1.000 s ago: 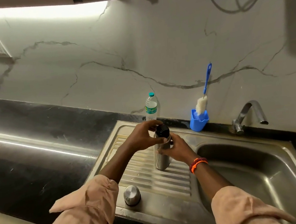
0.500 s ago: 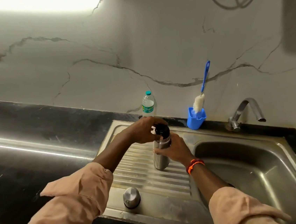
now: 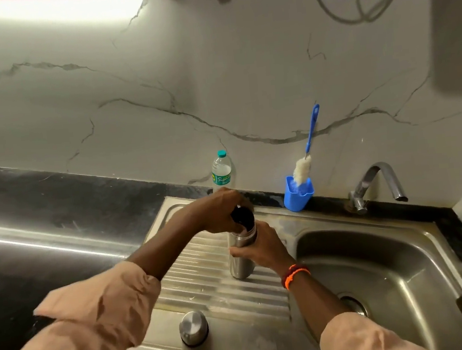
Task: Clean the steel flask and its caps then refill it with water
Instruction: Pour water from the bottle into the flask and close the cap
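The right hand (image 3: 263, 247) is curling its fingers around the upright flask (image 3: 240, 256) on the drainboard (image 3: 222, 292) while the left hand (image 3: 222, 208) is pinching its black inner cap (image 3: 242, 216), the steel cap (image 3: 193, 328) sitting nearer.

I see dim, greenish light from a strip lamp (image 3: 50, 11) at top left, blown out white. Its glare streaks the dark surface (image 3: 45, 237). Wide-angle bending at edges; near sleeves (image 3: 96, 317) slightly soft.
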